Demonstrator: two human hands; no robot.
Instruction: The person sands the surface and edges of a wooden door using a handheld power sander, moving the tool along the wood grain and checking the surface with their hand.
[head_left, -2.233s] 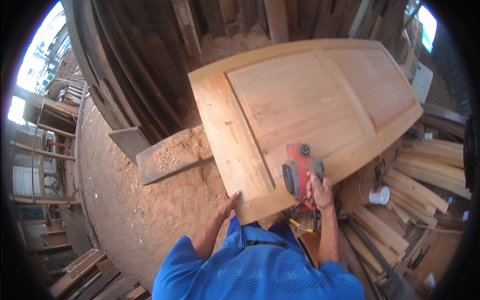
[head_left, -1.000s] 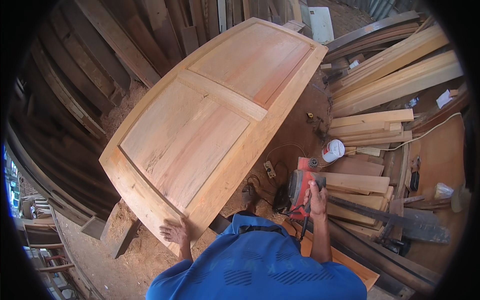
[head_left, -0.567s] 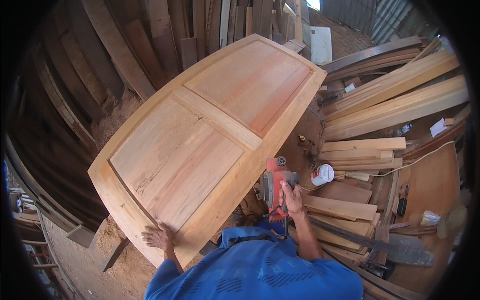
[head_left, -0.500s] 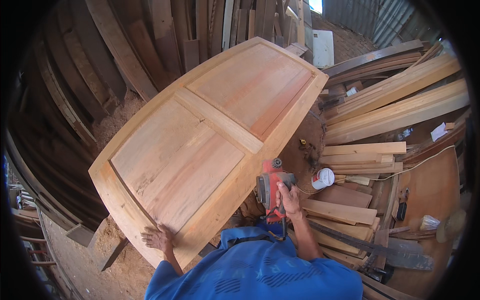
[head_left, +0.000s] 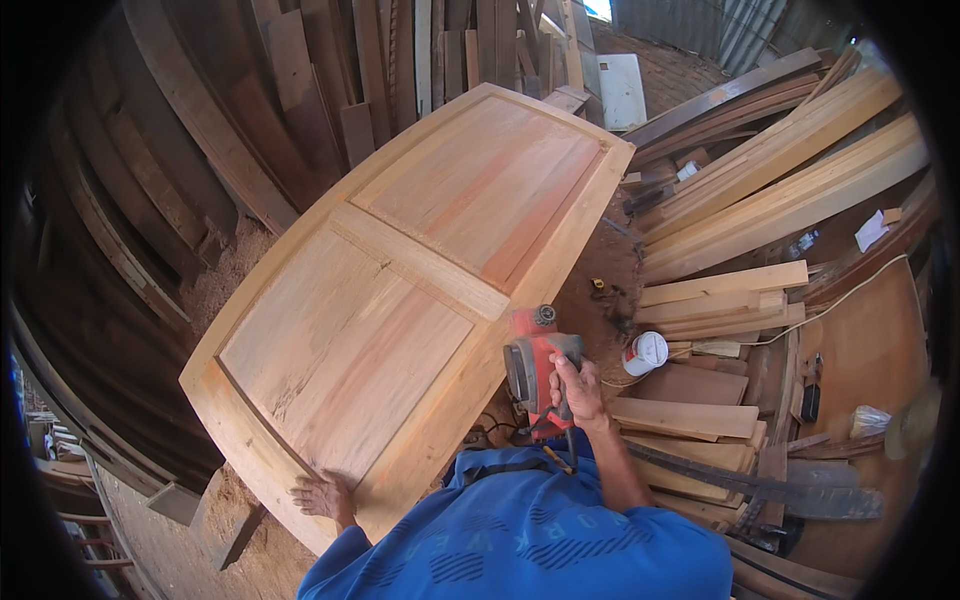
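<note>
A pale wooden door (head_left: 405, 255) with two recessed panels and a crossrail lies at a slant in front of me. On its near left end rests my left hand (head_left: 322, 496), fingers spread flat over the frame wood and holding nothing. A red and black electric planer (head_left: 538, 370) is in my right hand (head_left: 582, 395), the fingers wrapped round its handle. The planer stands at the door's right long edge, tilted on its side. Whether its sole touches the wood cannot be made out.
Dark boards (head_left: 215, 150) lean in a row along the left and back. At the right are long pale planks (head_left: 790, 200), stacked shorter pieces (head_left: 685, 415), a white tub (head_left: 645, 353) and a pale cable (head_left: 845, 300). Shavings (head_left: 235, 275) cover ground beside the door.
The view has shifted a little, so the door and its surroundings sit differently in the picture. Both hands keep their hold, with the planer still beside the door's right edge.
</note>
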